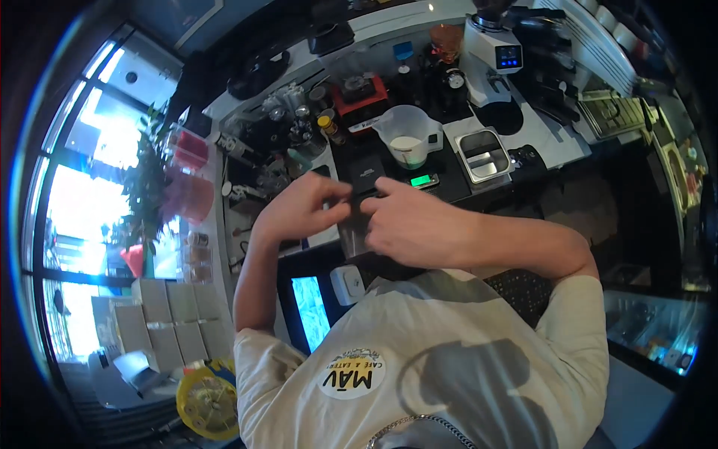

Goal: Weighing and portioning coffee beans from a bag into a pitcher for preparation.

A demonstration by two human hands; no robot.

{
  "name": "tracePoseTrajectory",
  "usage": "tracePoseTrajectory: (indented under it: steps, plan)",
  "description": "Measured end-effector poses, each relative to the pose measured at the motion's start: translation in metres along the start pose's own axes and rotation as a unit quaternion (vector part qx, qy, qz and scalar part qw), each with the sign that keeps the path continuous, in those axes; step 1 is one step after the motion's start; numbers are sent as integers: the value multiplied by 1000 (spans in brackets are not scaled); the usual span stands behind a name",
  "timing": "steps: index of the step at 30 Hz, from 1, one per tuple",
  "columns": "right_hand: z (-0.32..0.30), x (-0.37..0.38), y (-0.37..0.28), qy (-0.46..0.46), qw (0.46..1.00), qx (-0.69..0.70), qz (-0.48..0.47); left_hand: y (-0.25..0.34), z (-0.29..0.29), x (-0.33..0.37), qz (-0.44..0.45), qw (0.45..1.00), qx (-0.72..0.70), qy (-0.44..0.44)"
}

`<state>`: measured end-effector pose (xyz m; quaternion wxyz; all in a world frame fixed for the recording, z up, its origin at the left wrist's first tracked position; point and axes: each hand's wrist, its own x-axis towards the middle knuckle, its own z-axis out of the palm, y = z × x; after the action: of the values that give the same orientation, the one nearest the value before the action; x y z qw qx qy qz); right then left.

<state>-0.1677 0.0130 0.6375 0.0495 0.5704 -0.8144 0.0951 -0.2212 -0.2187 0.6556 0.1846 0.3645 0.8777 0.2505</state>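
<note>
Dark pouch (364,196) sits above the bench (557,138) edge, pinched between my left hand (299,209) and right hand (407,224), both grips clamped on it; I judge it unopened, the plastic jug (407,135) waiting.

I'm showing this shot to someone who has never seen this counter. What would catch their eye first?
Probably the two hands meeting at the centre, the left hand and right hand both touching a small dark object held over the counter. Just behind them stands a clear measuring jug with pale liquid in its bottom, and at the far left the bright windows glare behind a potted plant.
</note>
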Motion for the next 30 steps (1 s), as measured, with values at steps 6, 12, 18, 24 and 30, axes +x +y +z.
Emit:
tracePoseTrajectory:
  steps: [6, 12, 18, 24, 30]
  plan:
    - [-47, -50, 5, -29, 999, 17, 25, -14, 107, 54, 232, 762, -600, -73]
    - [-84, -79, 3, -100, 983, 122, 94, -15, 157, 88, 266, 825, -466, -177]
    - [-116, -84, 9, -235, 953, 159, 105, 11, 174, 102, 308, 745, -564, -180]
    - [-122, -81, 44, -306, 886, 333, 104, 37, 168, 107, 422, 779, -447, -119]
    - [-98, -85, 73, -263, 897, 346, 87, 33, 190, 112, 238, 813, -523, -95]
